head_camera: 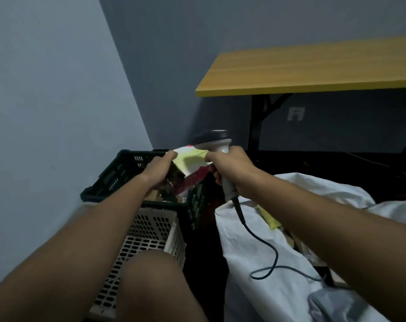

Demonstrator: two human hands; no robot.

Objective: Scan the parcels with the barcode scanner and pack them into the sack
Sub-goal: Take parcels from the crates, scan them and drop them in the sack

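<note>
- Left hand [159,169] grips a parcel [192,167] by its left edge, fingers curled round it, above the dark crate [118,173].
- Parcel is a flat packet, pale yellow-green and white on top, pink-red lower down; tilted, its upper face toward the scanner head.
- Right hand [232,169] is clamped round the grip of the barcode scanner [217,141]; the dark head sits just over the parcel's upper right corner. Whether they touch: cannot tell.
- Scanner cable [264,242] drops from the handle and loops over the white sack [262,296].
- Sack lies at right, mouth open; a yellow packet [269,219] and brownish boxes [302,247] show inside.
- Dark crate holds more items, blurred. A white perforated crate [148,231] stands just in front of it.
- Yellow-topped bench [313,70] stands behind; wall socket [295,113] beneath it.
</note>
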